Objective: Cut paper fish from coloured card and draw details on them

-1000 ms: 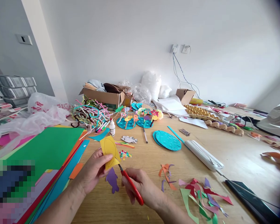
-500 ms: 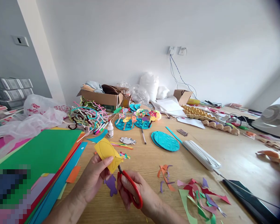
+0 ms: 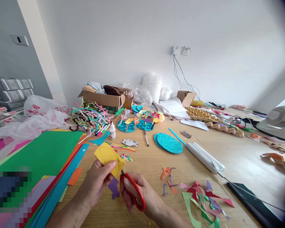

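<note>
Your left fingers (image 3: 110, 166) pinch yellow paper (image 3: 104, 152) above wood-grain counter (image 3: 154, 167); flat, pencil-thin curved outline, long axis upper left to lower right. Your right fingers (image 3: 127, 187) grip red-handled scissors (image 3: 139, 195), metal tips up-left at paper's lower-right corner. Purple cutout (image 3: 114, 189) below, smooth, fish-shaped.

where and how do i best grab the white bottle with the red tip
I'd grip the white bottle around its body, below the narrowing neck, from the near right. It stands upright, with only the flat fish cutout low on that side, while markers lie to its left.
</note>
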`<state>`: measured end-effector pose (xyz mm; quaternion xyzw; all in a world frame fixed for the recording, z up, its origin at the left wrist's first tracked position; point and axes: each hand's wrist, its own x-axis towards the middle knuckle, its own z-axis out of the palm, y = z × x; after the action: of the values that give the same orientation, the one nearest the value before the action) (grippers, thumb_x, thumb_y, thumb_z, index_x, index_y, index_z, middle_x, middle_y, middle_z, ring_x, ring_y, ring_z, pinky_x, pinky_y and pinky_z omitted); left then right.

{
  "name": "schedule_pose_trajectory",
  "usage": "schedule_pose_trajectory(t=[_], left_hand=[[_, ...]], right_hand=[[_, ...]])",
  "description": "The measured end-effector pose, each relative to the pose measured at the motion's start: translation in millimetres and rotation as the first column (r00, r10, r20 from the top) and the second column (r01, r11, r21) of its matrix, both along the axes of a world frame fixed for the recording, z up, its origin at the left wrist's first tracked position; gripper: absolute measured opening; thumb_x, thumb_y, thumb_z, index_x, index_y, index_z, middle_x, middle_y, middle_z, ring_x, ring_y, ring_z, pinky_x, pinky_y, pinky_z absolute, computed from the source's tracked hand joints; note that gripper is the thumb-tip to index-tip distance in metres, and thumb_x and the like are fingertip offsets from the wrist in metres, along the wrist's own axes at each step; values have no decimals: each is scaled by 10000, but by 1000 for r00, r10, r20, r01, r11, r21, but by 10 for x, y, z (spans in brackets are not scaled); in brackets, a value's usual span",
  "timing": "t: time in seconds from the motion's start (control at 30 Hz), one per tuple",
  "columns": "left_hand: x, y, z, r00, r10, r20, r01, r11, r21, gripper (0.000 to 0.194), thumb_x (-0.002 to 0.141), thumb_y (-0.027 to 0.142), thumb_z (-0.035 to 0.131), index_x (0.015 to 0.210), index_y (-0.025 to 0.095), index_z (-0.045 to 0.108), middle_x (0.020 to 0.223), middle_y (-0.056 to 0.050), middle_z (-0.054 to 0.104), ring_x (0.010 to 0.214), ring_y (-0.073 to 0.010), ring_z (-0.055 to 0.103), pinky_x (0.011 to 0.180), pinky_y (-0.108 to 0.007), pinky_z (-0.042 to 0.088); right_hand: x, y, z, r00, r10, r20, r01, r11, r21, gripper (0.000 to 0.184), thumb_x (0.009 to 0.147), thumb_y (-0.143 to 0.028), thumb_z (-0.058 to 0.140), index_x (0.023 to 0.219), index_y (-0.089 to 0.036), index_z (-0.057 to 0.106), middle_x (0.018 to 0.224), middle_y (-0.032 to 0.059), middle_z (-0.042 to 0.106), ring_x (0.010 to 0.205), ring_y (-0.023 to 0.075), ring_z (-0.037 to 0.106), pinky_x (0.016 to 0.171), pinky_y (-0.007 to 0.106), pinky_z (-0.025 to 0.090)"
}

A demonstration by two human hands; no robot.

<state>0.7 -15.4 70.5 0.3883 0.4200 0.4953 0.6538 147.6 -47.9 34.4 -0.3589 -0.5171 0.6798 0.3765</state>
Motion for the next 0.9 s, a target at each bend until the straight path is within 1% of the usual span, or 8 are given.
schedule_pose_trajectory(t=[0.1, 0.27, 0.4, 0.57, 0.9], left_hand=[[25, -19, -6, 1000, 29, -12, -29, 999, -30, 325, 537, 383, 767, 656, 184, 539, 490, 74, 507, 403, -57, 354, 396, -179, 241], [47, -37, -14, 1000, 7, -10, -8, 998, -55, 349, 540, 400, 768, 699, 184, 545, 522, 72, 519, 415, -55, 353, 404, -177, 249], [52, -50, -2, 1000, -9, 5, 9, 999, -51, 348, 551, 410, 765, 690, 184, 540, 505, 70, 510, 413, -60, 367, 401, -180, 253], [56, -61, -12, 999, -26, 39, 27, 999, -22, 328, 575, 407, 758, 645, 183, 529, 490, 65, 496, 411, -63, 367, 383, -180, 251], [60, -53, -27, 997, -46, 64, 46, 999, -11, 321, 586, 400, 764, 626, 180, 534, 499, 59, 498, 420, -65, 372, 383, -179, 292]], right_hand=[[-6, 2, -11, 1000, 2, 5, -2, 1000, -11, 553, 760, -685, 520, 713, -134, 534, 419, -62, 476, 316, 48, 403, 351, 167, 260], [-7, 1, -33, 1000, -4, -6, 4, 1000, 2, 538, 782, -662, 516, 725, -128, 548, 423, -57, 482, 320, 49, 409, 350, 164, 257], [-12, 0, -25, 1000, -18, 1, 18, 1000, -3, 542, 775, -670, 517, 720, -131, 538, 419, -54, 481, 316, 52, 408, 340, 165, 247], [-14, -4, -14, 1000, -20, 9, 20, 1000, 3, 560, 761, -696, 507, 723, -137, 527, 416, -60, 473, 320, 52, 393, 363, 176, 260], [-20, -17, -6, 999, -37, 14, 37, 999, 32, 561, 769, -700, 488, 718, -143, 521, 406, -65, 465, 316, 51, 369, 374, 185, 238]])
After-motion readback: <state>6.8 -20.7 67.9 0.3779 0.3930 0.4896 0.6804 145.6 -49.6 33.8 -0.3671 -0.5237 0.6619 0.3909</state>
